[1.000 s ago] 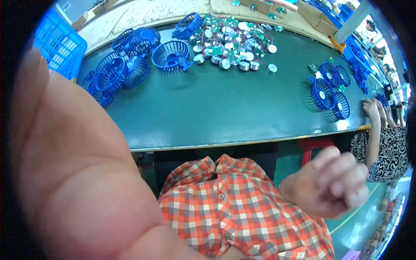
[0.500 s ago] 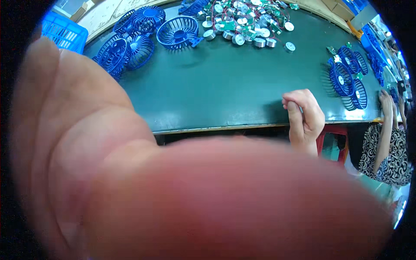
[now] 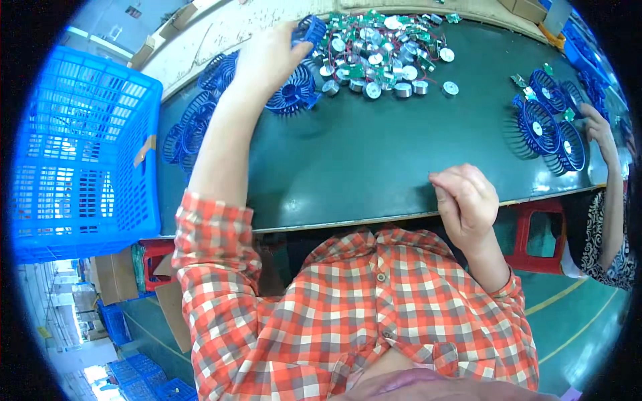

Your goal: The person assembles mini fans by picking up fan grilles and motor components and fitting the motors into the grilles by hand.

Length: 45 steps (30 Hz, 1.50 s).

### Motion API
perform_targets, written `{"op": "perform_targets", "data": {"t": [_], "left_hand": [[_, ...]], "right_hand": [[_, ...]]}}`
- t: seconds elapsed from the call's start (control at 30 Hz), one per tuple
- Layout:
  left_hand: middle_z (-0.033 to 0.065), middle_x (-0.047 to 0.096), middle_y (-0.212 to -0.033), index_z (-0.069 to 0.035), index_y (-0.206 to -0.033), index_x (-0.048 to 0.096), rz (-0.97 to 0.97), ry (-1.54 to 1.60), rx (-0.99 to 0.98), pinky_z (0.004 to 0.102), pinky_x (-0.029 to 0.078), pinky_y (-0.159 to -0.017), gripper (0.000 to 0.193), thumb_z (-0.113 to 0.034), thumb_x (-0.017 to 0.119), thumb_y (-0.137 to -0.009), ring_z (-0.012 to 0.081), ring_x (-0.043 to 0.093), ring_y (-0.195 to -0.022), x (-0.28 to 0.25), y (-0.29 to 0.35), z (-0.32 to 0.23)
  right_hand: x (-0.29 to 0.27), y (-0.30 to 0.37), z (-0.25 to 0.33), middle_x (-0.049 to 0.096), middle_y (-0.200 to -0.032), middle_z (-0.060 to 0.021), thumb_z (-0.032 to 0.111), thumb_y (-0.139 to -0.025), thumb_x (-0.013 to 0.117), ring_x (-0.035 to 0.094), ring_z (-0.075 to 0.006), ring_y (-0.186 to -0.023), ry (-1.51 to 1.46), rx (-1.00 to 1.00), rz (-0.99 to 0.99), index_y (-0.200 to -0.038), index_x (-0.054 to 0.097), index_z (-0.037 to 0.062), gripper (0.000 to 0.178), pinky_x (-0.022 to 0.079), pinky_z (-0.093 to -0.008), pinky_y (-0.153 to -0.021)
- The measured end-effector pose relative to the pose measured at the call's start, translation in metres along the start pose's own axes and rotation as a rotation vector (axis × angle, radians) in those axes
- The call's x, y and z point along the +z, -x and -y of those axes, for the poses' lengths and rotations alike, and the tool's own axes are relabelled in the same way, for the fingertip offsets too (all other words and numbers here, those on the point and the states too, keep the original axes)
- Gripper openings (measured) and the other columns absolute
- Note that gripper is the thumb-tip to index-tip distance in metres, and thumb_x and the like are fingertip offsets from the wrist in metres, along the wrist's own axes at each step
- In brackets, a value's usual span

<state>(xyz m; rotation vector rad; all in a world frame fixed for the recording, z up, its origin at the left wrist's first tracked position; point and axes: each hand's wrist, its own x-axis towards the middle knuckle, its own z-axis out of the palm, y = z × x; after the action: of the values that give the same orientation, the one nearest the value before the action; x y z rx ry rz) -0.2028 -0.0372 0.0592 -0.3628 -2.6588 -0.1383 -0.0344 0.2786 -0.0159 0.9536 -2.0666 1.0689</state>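
My left hand reaches to the far left of the table, its thumb and fingers closed on a blue plastic fan cover. Just below that hand lies another blue fan guard, with more blue guards partly hidden behind my forearm. My right hand hovers over the near edge of the table, thumb and fingertips pinched together. Whatever sits in that pinch is too small to make out. Beyond both hands is a heap of small silver motors with green circuit boards and red wires.
A large blue crate stands at the left of the green table. Assembled blue fan guards with motors lie at the right. Another person's hand reaches in beside them. A red stool is below the table edge.
My left hand, which filled the near left of the view, has moved away to the blue fan parts and closed on one. The other person's hand has come nearer the right-hand guards.
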Motion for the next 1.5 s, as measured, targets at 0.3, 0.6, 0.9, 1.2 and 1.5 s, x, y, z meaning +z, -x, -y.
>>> {"op": "perform_targets", "data": {"t": [0.3, 0.6, 0.9, 1.2, 1.5], "left_hand": [[0.0212, 0.072, -0.090, -0.001, -0.100, 0.070, -0.199, 0.607, -0.216, 0.0416, 0.052, -0.078, 0.028, -0.027, 0.067, -0.089, 0.0344, 0.070, -0.087, -0.007, -0.014, -0.002], [0.0101, 0.060, -0.089, -0.007, -0.095, 0.062, 0.195, 0.190, 0.437, 0.0475, 0.047, -0.093, 0.020, -0.010, 0.074, -0.079, 0.0325, 0.061, -0.092, -0.046, 0.142, -0.120], [0.0165, 0.063, -0.123, -0.005, -0.109, 0.068, -0.128, 0.543, 0.239, 0.0476, 0.048, -0.101, 0.041, -0.001, 0.079, -0.070, 0.0380, 0.058, -0.120, -0.033, 0.171, -0.103], [0.0215, 0.058, -0.137, -0.007, -0.120, 0.066, -0.026, 0.531, 0.092, 0.0461, 0.047, -0.104, 0.047, -0.007, 0.080, -0.075, 0.0396, 0.056, -0.126, -0.014, 0.177, -0.091], [0.0162, 0.063, -0.123, -0.007, -0.116, 0.066, 0.014, 0.628, 0.209, 0.0472, 0.048, -0.100, 0.046, -0.009, 0.082, -0.074, 0.0369, 0.060, -0.117, -0.017, 0.179, -0.091]], "right_hand": [[0.003, -0.005, 0.000, 0.068, -0.082, -0.0124, -0.008, -0.081, 0.068, 0.064, -0.0267, -0.069, -0.053, 0.028, -0.020, -0.096, 0.067, -0.0004, 0.017, 0.050, -0.0353, -0.062], [0.005, -0.003, 0.001, 0.068, -0.082, -0.0123, -0.007, -0.080, 0.069, 0.065, -0.0269, -0.070, 0.011, 0.007, 0.003, -0.096, 0.068, 0.0006, 0.017, 0.050, -0.0357, -0.062], [-0.012, -0.017, -0.002, 0.067, -0.085, -0.0108, -0.001, -0.087, 0.065, 0.065, -0.0216, -0.074, -0.169, 0.305, 0.206, -0.096, 0.069, -0.0014, 0.009, 0.050, -0.0326, -0.067], [-0.027, -0.088, -0.071, 0.065, -0.094, -0.0087, 0.006, -0.094, 0.063, 0.063, -0.0178, -0.087, 0.196, 0.315, 0.238, -0.103, 0.068, -0.0012, 0.012, 0.049, -0.0290, -0.077], [0.014, -0.149, -0.187, 0.069, -0.110, -0.0234, 0.026, -0.092, 0.063, 0.067, -0.0393, -0.103, 0.464, 0.327, 0.278, -0.121, 0.065, -0.0004, 0.040, 0.051, -0.0482, -0.093]]}}
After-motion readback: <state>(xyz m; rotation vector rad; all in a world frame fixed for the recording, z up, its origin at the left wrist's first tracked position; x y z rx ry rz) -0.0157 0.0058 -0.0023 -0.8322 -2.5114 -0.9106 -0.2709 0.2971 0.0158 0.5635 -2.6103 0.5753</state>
